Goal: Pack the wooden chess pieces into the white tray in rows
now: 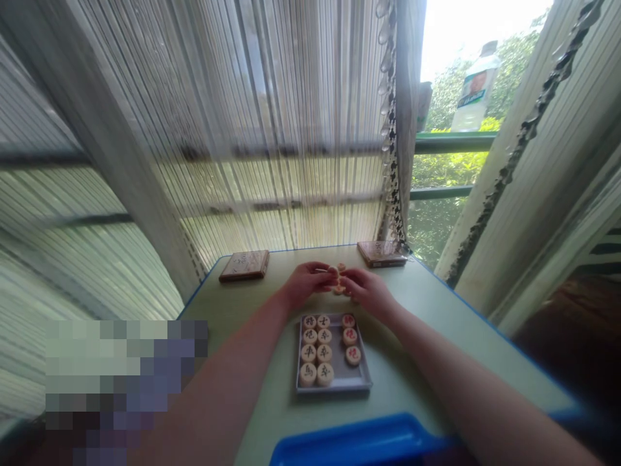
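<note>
Beyond the grey tray [334,389], both of my hands meet over a small cluster of round wooden Chinese chess pieces [339,290]. My left hand [310,285] is closed, with its fingertips around a pale chess piece. From the other side, my right hand [369,292] reaches in with curled fingers closed on a piece at the cluster; the fingers partly hide it. Inside the tray, black-marked pieces [324,353] fill two columns on the left. Three red-marked pieces [350,336] form a column at the right.
Brown boxes stand at the table's back left [244,265] and back right [382,254]. A blue plastic tray [349,446] is at the near edge. String curtains [291,116] hang behind the table [412,388]. A plastic bottle [475,90] stands on the window rail [456,143].
</note>
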{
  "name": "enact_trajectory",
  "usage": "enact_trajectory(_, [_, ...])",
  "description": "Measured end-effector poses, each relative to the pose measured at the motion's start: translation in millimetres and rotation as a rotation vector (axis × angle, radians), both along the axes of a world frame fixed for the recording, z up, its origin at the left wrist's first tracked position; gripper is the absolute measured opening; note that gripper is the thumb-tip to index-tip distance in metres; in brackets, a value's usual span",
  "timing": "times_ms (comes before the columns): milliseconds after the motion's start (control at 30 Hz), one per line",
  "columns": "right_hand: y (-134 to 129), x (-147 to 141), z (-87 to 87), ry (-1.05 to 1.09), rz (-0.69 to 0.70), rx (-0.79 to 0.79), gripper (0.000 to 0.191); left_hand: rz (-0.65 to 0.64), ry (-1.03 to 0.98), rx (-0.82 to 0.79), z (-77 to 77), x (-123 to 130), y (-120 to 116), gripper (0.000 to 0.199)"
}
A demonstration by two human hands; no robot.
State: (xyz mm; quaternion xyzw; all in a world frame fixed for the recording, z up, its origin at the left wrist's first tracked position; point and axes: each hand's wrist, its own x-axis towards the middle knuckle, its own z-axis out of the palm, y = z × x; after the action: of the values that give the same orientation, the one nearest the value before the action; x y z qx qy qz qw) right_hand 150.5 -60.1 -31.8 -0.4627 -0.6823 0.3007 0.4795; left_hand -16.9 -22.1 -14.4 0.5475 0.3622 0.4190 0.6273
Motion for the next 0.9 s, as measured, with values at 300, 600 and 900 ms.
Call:
enact_trajectory(300, [-3.2, -0.9, 1.0, -0.169, -0.118, 0.146, 0.027, -0.113, 0.116, 0.042, 0.7, 4.1, -7.7, 0.041])
enact_trajectory(600, [-6.1, 1.9, 9.0, -0.044, -0.090, 0.077, 0.030, -0.078, 0.316, 0.204, 11.7, -6.3, -16.3, 0.035])
enact_trajectory(900, [-19.6, 18.3, 36.9, 0.307, 0.033, -0.305, 0.020, 0.393, 0.270, 0.388, 15.6, 2.1, -20.9, 0.027])
